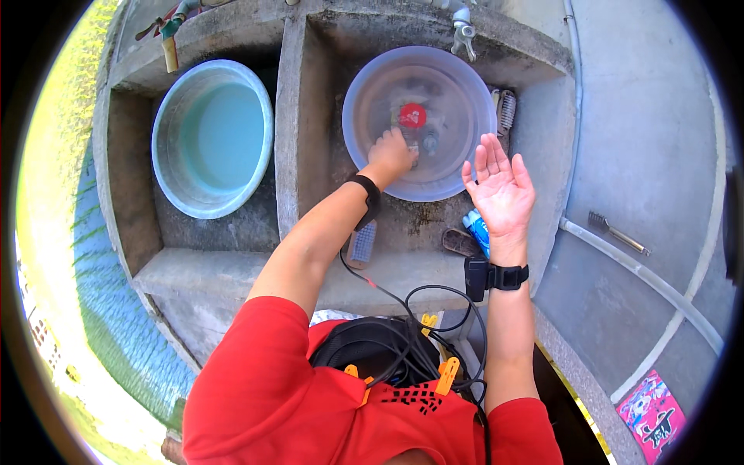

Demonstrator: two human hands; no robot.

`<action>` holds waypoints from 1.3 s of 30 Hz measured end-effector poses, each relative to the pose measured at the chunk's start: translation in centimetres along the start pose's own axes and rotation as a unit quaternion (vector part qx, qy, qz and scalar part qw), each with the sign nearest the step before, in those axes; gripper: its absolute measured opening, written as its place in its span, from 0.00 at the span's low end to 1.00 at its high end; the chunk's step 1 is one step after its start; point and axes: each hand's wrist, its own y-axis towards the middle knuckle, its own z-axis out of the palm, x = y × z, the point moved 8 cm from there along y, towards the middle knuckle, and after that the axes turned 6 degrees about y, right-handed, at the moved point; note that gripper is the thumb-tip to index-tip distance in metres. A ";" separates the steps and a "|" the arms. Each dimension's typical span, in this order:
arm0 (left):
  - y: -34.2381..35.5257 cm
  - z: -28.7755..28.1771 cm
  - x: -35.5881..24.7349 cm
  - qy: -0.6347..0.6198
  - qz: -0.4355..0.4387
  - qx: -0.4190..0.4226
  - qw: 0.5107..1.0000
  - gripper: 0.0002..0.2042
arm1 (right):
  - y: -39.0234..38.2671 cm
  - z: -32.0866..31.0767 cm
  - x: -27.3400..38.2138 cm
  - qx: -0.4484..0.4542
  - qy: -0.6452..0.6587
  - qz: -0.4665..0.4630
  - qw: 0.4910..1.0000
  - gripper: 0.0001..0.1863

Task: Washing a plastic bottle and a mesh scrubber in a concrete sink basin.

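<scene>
A wide see-through basin (360,85) with water in it stands in the right bay of the concrete sink. My left hand (392,155) reaches over its near rim, fingers curled at a clear, shiny object (413,147) that I cannot make out. Just beyond those fingers is a round red piece (412,115) with a white mark; whether it belongs to the clear object is unclear. My right hand (504,192) is raised palm up beside the basin's near right rim, fingers spread and holding nothing. Both wrists wear black straps.
A pale blue basin (159,159) of bluish water fills much of the left bay (128,147). Taps (463,35) overhang the back. Brushes (361,244) and a blue packet (477,226) lie around the clear basin. Black cables (422,288) loop before my chest. A pipe (643,271) runs at right.
</scene>
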 end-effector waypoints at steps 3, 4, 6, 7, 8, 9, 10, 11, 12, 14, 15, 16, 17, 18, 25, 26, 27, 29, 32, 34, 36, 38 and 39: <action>0.2 1.0 -0.4 -0.008 -0.021 -0.004 1.000 0.33 | -0.4 -0.5 0.1 -0.010 -0.023 0.000 1.000 0.25; 0.4 1.4 -0.3 -0.010 -0.030 0.013 0.999 0.35 | -0.5 -0.8 0.3 -0.022 -0.038 -0.007 0.999 0.25; 0.7 1.3 -0.5 -0.008 -0.023 0.075 0.997 0.33 | -1.1 -1.3 0.8 -0.032 -0.053 -0.015 0.998 0.24; 0.8 1.7 -0.7 -0.006 -0.019 0.137 0.990 0.31 | -1.5 -1.7 1.1 -0.044 -0.068 -0.020 0.996 0.24; 1.1 1.3 -0.9 -0.005 -0.016 0.136 0.991 0.31 | -1.7 -2.0 1.3 -0.042 -0.068 -0.023 0.997 0.24; 1.5 1.0 -1.0 -0.013 -0.022 0.138 0.990 0.28 | -2.1 -2.6 1.6 -0.052 -0.080 -0.028 0.995 0.24; 1.9 0.8 -1.2 -0.022 -0.028 0.141 0.989 0.25 | -2.4 -3.1 1.9 -0.064 -0.091 -0.033 0.993 0.24; 2.4 1.1 -1.0 -0.020 -0.027 0.140 0.990 0.25 | -2.7 -3.2 1.8 -0.062 -0.090 -0.034 0.993 0.24; 3.1 0.2 -1.3 0.019 0.011 0.059 0.998 0.21 | -3.0 -3.5 1.8 -0.077 -0.097 -0.036 0.992 0.23; 3.8 -0.3 -1.7 0.058 0.053 -0.020 0.997 0.18 | -3.7 -4.0 1.9 -0.094 -0.102 -0.043 0.989 0.23; 4.0 0.0 -2.3 0.064 0.103 -0.023 0.992 0.18 | -4.1 -4.0 1.9 -0.094 -0.110 -0.045 0.988 0.23; 4.1 0.3 -2.9 0.070 0.153 -0.026 0.985 0.18 | -4.3 -4.1 1.9 -0.094 -0.118 -0.047 0.987 0.23; 4.2 0.4 -3.2 0.071 0.157 -0.022 0.985 0.18 | -4.7 -4.3 2.0 -0.097 -0.116 -0.051 0.987 0.23; 4.4 1.6 -2.9 0.065 0.136 0.051 0.987 0.18 | -5.0 -4.4 2.1 -0.099 -0.127 -0.053 0.986 0.22; 3.8 4.7 -0.7 -0.087 0.076 0.079 0.990 0.18 | -6.9 -5.2 3.0 -0.132 -0.214 -0.072 0.965 0.20; 3.8 4.4 -0.7 -0.087 0.078 0.078 0.990 0.18 | -7.1 -5.1 3.1 -0.131 -0.215 -0.074 0.965 0.20; 3.6 4.5 -0.3 -0.144 0.075 0.119 0.980 0.19 | -7.3 -5.0 3.2 -0.132 -0.232 -0.073 0.961 0.20; 2.9 4.7 -0.1 -0.198 0.072 0.157 0.965 0.19 | -7.5 -4.9 3.3 -0.129 -0.249 -0.071 0.957 0.20; 1.8 2.2 0.1 -0.252 0.090 0.017 0.963 0.22 | -7.6 -4.7 3.3 -0.115 -0.275 -0.066 0.952 0.20; 0.9 1.1 0.4 -0.280 0.067 -0.023 0.957 0.26 | -7.8 -5.2 3.6 -0.120 -0.283 -0.060 0.950 0.20; -0.4 -0.1 -0.3 -0.338 0.061 -0.023 0.939 0.27 | -7.9 -5.7 4.1 -0.118 -0.286 -0.057 0.949 0.19; -1.0 -1.5 -0.6 -0.395 0.055 -0.022 0.917 0.29 | -7.9 -6.0 4.7 -0.115 -0.288 -0.054 0.949 0.19; -1.2 -1.6 -1.1 -0.353 0.073 0.025 0.932 0.30 | -7.9 -6.3 5.1 -0.126 -0.300 -0.055 0.944 0.19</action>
